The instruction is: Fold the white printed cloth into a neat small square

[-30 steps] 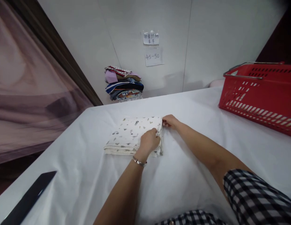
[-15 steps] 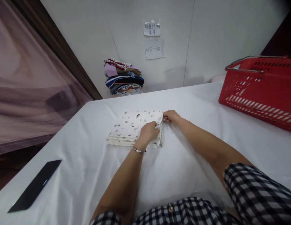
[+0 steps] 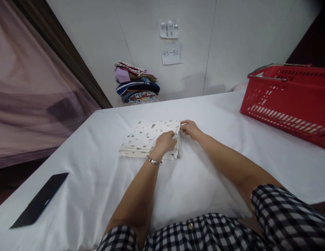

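Note:
A folded off-white cloth (image 3: 142,134) with small scattered prints lies flat on the table, its stacked layers showing along the near and right edges. My left hand (image 3: 166,142) rests on its right part, fingers curled in on the layers near the right edge. At the far right corner, my right hand (image 3: 190,129) has its fingertips closed on the cloth's edge, with the index finger lying along the top. The fingertips of both hands are partly hidden.
A white sheet covers the table (image 3: 99,139). A black flat panel (image 3: 40,202) lies at the near left, and a red basket (image 3: 285,104) stands on the right. Beyond the far edge is a pile of folded fabrics (image 3: 137,83). A pink curtain (image 3: 28,87) hangs left.
My right hand's fingers have shifted slightly at the cloth's far right corner, the index finger straighter. My left hand keeps its place on the cloth. The view has tilted a little.

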Motion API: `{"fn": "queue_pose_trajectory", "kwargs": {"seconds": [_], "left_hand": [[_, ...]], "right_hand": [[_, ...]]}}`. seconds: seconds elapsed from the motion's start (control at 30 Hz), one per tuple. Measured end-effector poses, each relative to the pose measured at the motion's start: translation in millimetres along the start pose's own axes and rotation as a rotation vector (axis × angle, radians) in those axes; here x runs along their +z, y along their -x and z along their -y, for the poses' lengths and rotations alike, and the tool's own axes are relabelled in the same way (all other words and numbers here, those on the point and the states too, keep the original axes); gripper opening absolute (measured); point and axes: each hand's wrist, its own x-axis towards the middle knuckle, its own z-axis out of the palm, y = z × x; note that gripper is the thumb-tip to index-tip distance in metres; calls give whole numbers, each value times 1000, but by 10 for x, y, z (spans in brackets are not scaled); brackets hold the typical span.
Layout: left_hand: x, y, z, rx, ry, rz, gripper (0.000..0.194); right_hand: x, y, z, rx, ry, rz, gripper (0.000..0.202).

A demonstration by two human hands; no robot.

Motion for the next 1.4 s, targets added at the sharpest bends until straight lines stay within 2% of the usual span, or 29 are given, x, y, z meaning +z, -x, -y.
{"fn": "queue_pose_trajectory", "kwargs": {"seconds": [0.17,0.23,0.33,0.43,0.53,0.67,0.8,1.03,1.1,1.13,1.27,1.4], "left_hand": [[8,-2,18,19,-4,-5,27],[-9,-9,24,13,0,-9,28],[-48,-18,29,7,21,3,31],[-94,-15,24,12,33,13,32],[-127,4,12,9,22,25,32],[-129,23,2,12,3,22,32],[-119,29,6,38,-21,6,29],[-146,55,-2,40,-28,13,30],[-151,57,2,39,-19,10,30],[-154,59,3,41,-15,4,29],[-162,81,-20,77,-62,-41,27],[-139,127,-106,89,-169,-22,26]], "right_hand": [[-67,87,-25,18,20,-23,29],[-113,165,-50,24,17,4,22],[-159,332,-109,70,91,159,8],[-160,508,-187,122,230,321,17],[-131,610,-255,117,326,377,23],[-66,621,-315,61,394,347,27],[-8,598,-364,-4,403,290,22],[-13,615,-380,-361,684,146,20],[-9,629,-354,-354,568,172,18],[-6,632,-343,-299,451,200,18],[9,621,-328,39,14,285,16],[14,614,-339,109,-122,331,13]]}}
